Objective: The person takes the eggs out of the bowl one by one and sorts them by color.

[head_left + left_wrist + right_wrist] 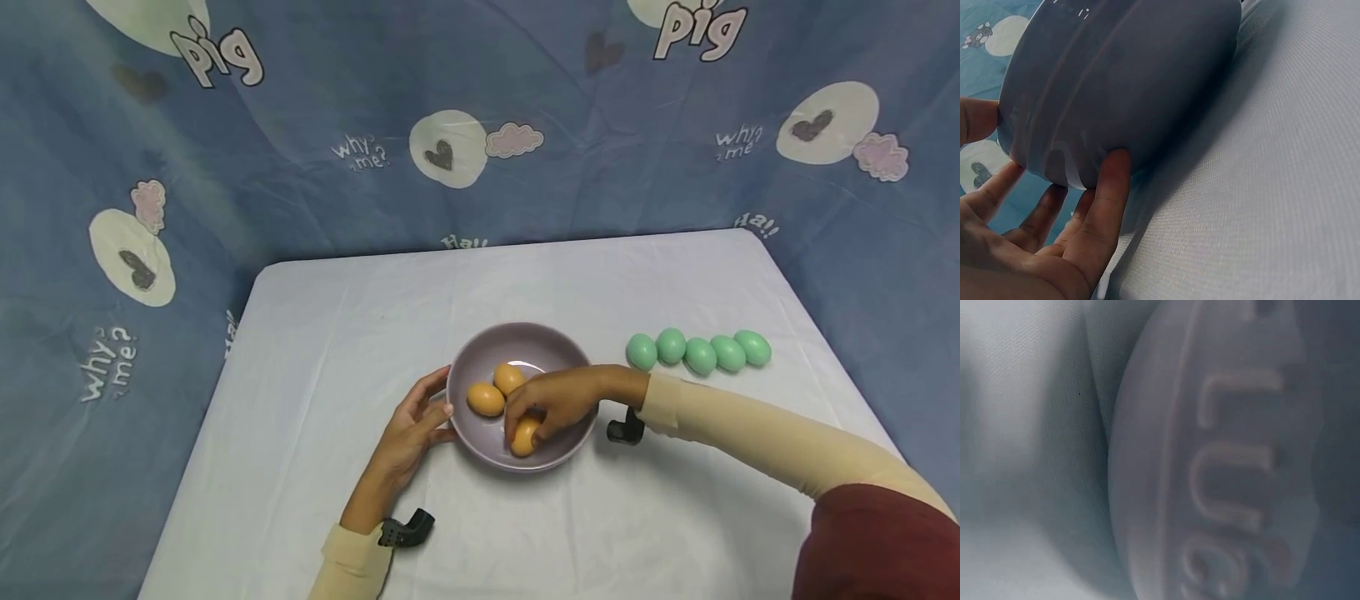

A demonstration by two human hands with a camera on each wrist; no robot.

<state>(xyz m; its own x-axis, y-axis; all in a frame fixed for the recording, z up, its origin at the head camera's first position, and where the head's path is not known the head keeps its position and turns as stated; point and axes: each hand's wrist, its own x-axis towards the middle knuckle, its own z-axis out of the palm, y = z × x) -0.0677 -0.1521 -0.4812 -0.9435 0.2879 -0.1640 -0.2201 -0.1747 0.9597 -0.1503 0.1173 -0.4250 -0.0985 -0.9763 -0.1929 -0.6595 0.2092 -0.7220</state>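
A purple-grey bowl point(480, 446) stands on the white table, with orange eggs inside. My left hand point(405, 437) holds the bowl's left side; in the left wrist view its fingers point(1100, 219) spread along the outer wall point(1129, 81) and a digit meets the rim. My right hand point(558, 400) reaches over the right rim into the bowl, thumb and fingers around one orange egg point(523, 437). Two other orange eggs, one at left point(485, 399) and one behind point(508, 379), lie beside that hand. The right wrist view shows only the bowl's wall point(1147, 456) with raised letters, fingers hidden.
Several green eggs point(701, 355) lie in a row to the right of the bowl, behind the right forearm. White cloth point(360, 325) covers the table, whose far edge meets a blue printed curtain point(300, 200). Each wrist carries a black camera, such as the left one point(407, 529).
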